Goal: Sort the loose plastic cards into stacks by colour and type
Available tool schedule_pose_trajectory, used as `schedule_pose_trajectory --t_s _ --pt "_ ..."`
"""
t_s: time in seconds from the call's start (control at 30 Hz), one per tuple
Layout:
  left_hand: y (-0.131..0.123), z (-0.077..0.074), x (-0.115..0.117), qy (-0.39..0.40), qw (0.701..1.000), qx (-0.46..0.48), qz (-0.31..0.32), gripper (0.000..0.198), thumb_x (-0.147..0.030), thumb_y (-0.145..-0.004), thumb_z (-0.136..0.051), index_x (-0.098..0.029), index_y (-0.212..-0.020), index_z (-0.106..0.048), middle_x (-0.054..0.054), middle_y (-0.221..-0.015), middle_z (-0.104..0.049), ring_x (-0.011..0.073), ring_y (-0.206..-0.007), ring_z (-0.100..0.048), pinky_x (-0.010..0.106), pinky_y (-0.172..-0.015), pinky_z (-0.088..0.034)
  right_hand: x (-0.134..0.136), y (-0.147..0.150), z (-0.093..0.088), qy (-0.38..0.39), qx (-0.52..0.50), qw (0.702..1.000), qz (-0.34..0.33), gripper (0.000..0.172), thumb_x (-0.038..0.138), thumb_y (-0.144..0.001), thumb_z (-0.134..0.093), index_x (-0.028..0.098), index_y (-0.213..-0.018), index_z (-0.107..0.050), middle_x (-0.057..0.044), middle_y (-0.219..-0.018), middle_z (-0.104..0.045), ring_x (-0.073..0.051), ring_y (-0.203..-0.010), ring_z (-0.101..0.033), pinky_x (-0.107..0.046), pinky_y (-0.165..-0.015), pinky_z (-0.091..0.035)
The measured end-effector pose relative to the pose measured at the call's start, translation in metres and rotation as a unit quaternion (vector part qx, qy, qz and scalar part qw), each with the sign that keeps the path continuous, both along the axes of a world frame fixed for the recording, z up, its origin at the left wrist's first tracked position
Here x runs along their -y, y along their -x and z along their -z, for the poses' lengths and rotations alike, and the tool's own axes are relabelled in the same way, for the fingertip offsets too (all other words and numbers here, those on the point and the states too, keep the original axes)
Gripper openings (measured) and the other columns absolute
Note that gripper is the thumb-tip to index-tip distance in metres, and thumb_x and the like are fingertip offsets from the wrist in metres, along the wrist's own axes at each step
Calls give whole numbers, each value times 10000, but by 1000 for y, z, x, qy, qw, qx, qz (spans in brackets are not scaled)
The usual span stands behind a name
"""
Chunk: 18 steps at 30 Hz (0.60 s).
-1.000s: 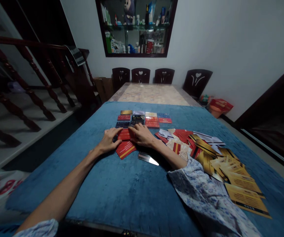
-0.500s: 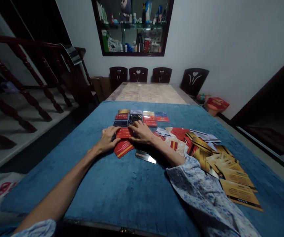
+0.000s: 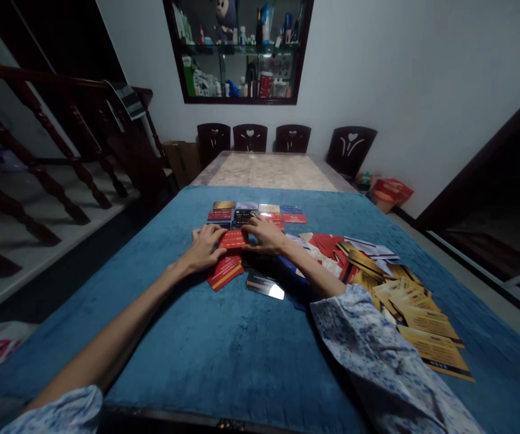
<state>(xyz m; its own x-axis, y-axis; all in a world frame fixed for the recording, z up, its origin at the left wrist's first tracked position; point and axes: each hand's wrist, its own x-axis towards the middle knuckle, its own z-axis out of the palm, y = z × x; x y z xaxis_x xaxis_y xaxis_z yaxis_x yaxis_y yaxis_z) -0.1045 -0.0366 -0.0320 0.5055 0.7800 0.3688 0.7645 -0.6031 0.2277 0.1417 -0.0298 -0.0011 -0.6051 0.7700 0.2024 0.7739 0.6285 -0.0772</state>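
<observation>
Between my two hands is a red card [image 3: 235, 239], perhaps a small stack. The fingers of my left hand [image 3: 206, 246] are closed on its left end, and those of my right hand [image 3: 262, 236] grip its right end. Just below lie fanned red cards with a gold stripe [image 3: 224, 272]. To their right sits a dark, shiny card pile [image 3: 264, 285]. Beyond my hands, cards stand in rows on the blue cloth, among them a gold card [image 3: 224, 205], a black card [image 3: 244, 213] and a red card [image 3: 294, 218]. My hands partly cover the nearest row.
Gold cards [image 3: 426, 325] and mixed red and white cards [image 3: 332, 247] are heaped at the right, beside my right sleeve. A blue cloth [image 3: 223, 355] covers the near table, with bare tabletop [image 3: 269, 169] behind it. Dark chairs [image 3: 293, 138] stand at the far end.
Both hands have shifted slightly with the red card, which now sits a little right and lower against the rows. Blue cards under my right forearm have come into view. The camera view has shifted slightly.
</observation>
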Motion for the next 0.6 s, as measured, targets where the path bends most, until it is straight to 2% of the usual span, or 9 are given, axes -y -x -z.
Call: schedule_pose_trajectory --t_s 0.27,0.5,0.6 --pt "-26 -6 -12 12 1000 -20 8 473 -303 -872 -606 -203 -1334 -589 135 -1302 -559 333 -1225 -465 551 -1048 -324 -9 -28 -10 10 0 1000 -6 350 448 -878 -720 197 -1122 -711 -134 -1170 -624 -298 -1142 -492 -387 -896 -434" --pt "-48 -10 -26 20 999 -27 23 498 -294 -863 -619 -229 -1355 -587 135 -1297 -556 342 -1202 -461 553 -1017 -336 -19 -50 -8 23 -33 999 -14 267 401 -871 -729 180 -1020 -726 -124 -1111 -634 -273 -1082 -507 -364 -926 -407" --pt "-59 -10 -31 31 999 -31 21 467 -300 -873 -610 -227 -1334 -604 143 -1303 -555 356 -1212 -453 566 -1006 -349 -24 -58 -7 33 -31 999 8 267 397 -868 -729 176 -1018 -727 -130 -1129 -631 -276 -1076 -508 -371 -930 -411"
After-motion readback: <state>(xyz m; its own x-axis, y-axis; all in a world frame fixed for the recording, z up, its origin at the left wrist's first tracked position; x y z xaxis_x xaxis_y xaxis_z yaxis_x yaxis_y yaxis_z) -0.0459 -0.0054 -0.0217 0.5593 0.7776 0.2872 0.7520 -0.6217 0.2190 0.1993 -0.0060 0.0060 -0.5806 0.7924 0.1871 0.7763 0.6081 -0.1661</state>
